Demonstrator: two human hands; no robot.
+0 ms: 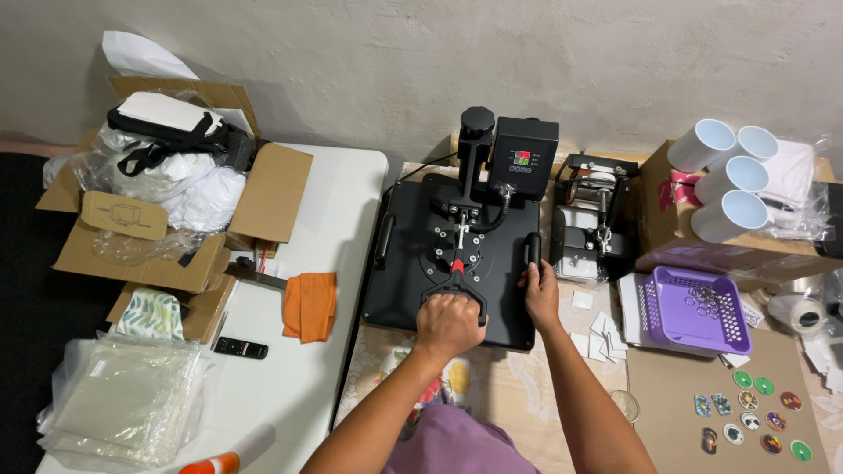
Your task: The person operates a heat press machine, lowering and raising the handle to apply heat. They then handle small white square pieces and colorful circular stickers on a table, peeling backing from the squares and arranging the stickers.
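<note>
Left hand [449, 320] clamped on heat press [457, 254] front handle [454, 294], right hand [540, 294] gripping press right edge, desk [562, 395] rear centre

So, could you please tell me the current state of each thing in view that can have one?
heat press: shut, platen down
left hand: closed on the press handle
right hand: gripping the press's right side
cardboard box: open, flaps out
orange cloth: folded
white mugs: lying on their sides
purple basket: nearly empty
</note>
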